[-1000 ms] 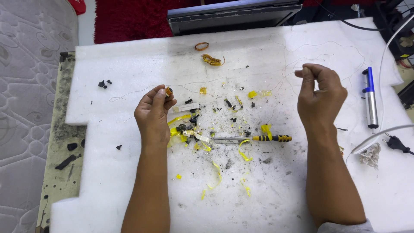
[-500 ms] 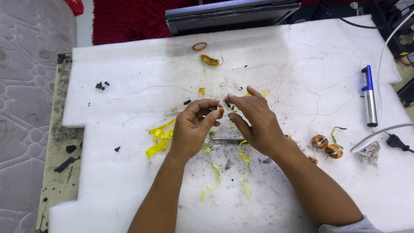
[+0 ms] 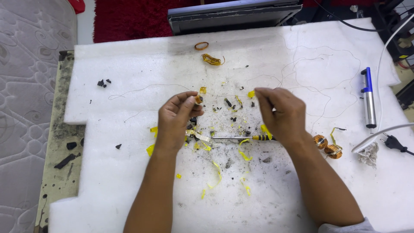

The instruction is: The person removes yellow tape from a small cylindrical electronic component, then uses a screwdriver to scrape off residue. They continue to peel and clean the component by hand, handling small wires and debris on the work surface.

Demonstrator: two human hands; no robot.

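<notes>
Small coil [image 3: 198, 99] pinched in left hand [image 3: 174, 121], screwdriver [image 3: 241, 138] and yellow scraps [image 3: 215, 170] beneath

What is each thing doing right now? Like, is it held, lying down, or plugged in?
left hand: pinched shut on a small coil
small coil: held up at the fingertips
right hand: fingers pinched together; what it grips is too thin to tell
screwdriver: lying flat, partly under the hands
two copper coils: resting on the foam sheet
blue pen-shaped tool: lying flat
black plug: unplugged, lying loose
</notes>
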